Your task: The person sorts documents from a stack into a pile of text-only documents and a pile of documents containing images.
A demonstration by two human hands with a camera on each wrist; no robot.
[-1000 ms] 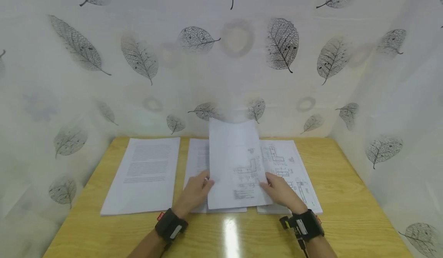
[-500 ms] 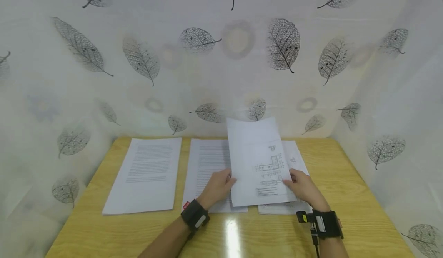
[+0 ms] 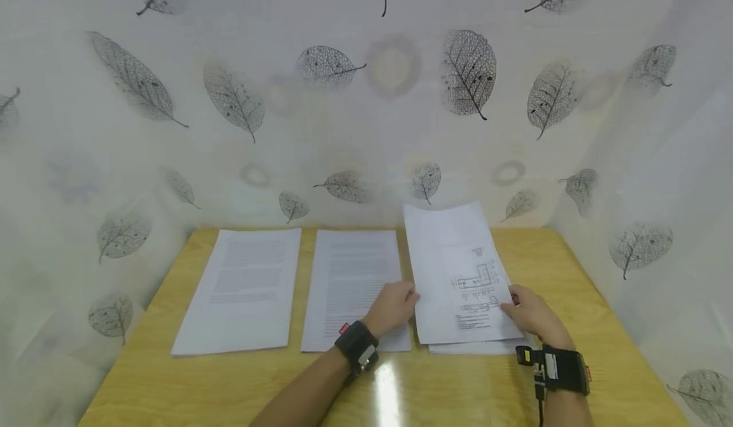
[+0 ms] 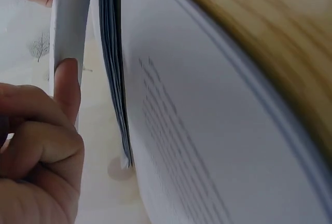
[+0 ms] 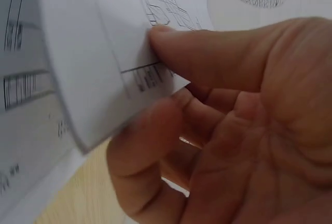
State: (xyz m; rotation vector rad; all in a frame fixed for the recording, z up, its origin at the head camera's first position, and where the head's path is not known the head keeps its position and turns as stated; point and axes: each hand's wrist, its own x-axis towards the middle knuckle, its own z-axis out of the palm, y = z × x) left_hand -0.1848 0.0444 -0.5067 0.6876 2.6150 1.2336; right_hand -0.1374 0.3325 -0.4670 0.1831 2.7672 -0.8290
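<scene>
A sheet of paper [image 3: 452, 268] printed with line drawings is held slightly raised over the right-hand paper stack [image 3: 475, 349]. My left hand [image 3: 392, 307] pinches its left edge, while my right hand [image 3: 535, 315] pinches the right edge. In the right wrist view, the thumb of the right hand [image 5: 223, 105] lies on the sheet's printed face, with fingers behind it. The left wrist view has the left hand [image 4: 44, 151] gripping the sheet's edge [image 4: 72, 22], seen nearly edge-on. Most of the stack below is hidden by the sheet.
A middle stack of text pages [image 3: 357, 255] lies partly under my left forearm. Farther left is another text stack [image 3: 240, 312]. All lie on a wooden table [image 3: 229, 382], with a leaf-patterned curtain [image 3: 389, 128] behind it.
Both hands have carried the drawing sheet rightward, from above the gap between the middle and right stacks to over the right one. The middle stack's text has come into view.
</scene>
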